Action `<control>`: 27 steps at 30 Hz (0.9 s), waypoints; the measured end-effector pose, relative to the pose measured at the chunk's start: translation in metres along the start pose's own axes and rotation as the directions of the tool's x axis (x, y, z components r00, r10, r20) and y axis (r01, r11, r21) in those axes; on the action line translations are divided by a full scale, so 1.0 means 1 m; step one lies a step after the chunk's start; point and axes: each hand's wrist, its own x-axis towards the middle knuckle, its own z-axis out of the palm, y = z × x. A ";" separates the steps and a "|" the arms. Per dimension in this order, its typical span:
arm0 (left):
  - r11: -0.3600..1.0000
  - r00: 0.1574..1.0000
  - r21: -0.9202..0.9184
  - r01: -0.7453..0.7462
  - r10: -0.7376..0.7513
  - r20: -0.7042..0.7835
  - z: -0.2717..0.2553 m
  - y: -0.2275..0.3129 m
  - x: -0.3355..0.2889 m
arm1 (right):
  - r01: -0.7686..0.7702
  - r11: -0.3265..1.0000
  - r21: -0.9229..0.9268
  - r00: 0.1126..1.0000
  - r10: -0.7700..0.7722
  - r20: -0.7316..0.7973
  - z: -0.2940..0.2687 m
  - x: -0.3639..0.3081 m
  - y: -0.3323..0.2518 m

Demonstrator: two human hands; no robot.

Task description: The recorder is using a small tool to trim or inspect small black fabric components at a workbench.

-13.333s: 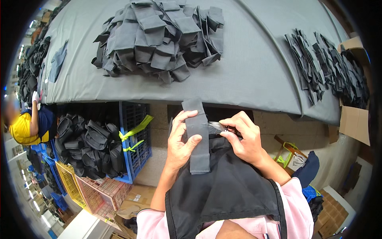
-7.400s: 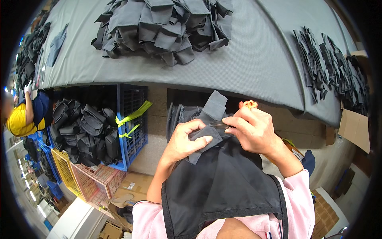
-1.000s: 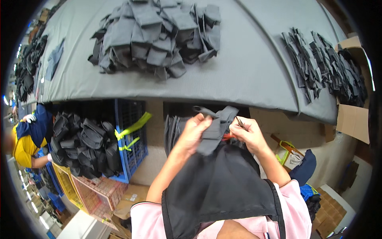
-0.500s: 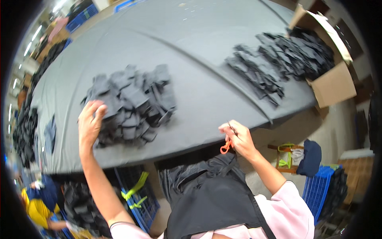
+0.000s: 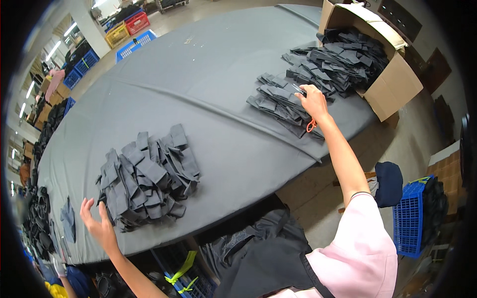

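Beside the near-left pile of dark grey fabric pieces, my left hand is raised with its fingers spread and nothing in it. Stretched out to the right, my right hand is over another pile of dark fabric pieces. Its fingers are curled around small scissors with orange handles; the handles stick out below the palm and the thin blades point away to the left. Whether this hand touches the fabric I cannot tell. Both piles lie on a grey cloth-covered table.
An open cardboard box on its side spills more fabric pieces at the far right. A raised fold crosses the table cover. Right of the table are a dark blue cushioned stool and a blue crate. Another person's gloved hand shows at lower left.
My right hand has reached forward and right, from the table's near edge to the right-hand pile, still with the scissors. My left hand has come off the left pile to its near-left side.
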 end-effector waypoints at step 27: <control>-0.223 0.588 -0.562 0.796 0.066 0.806 0.105 0.219 -0.123 | -0.764 0.321 0.560 0.511 -0.230 0.828 -0.030 -0.161 -0.170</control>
